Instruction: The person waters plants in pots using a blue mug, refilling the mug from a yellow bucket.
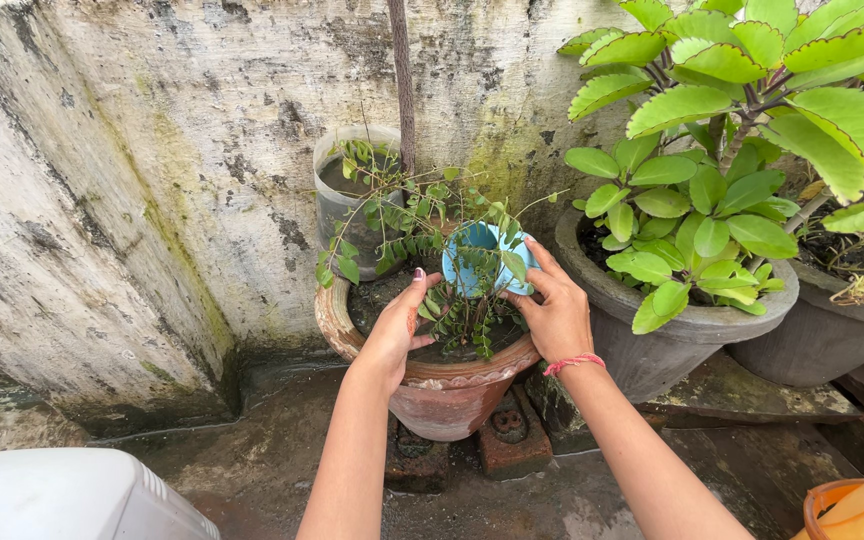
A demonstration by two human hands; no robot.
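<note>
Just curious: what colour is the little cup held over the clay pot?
Light blue cup, seen in the head view.

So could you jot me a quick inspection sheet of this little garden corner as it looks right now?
Surface: wet, dark concrete floor; the pots stand on bricks.
Things in hand: light blue cup held tilted over a terracotta pot with a small leafy plant.
Clutter: white plastic container lower left; orange bucket lower right.
Hands: left hand on the plant's stems at the pot rim; right hand grips the cup, red thread bracelet on its wrist.
Cables: nothing seen.
Surroundings: stained, mossy wall; clear plastic pot behind; grey pot of broad-leaved plants to the right.
</note>
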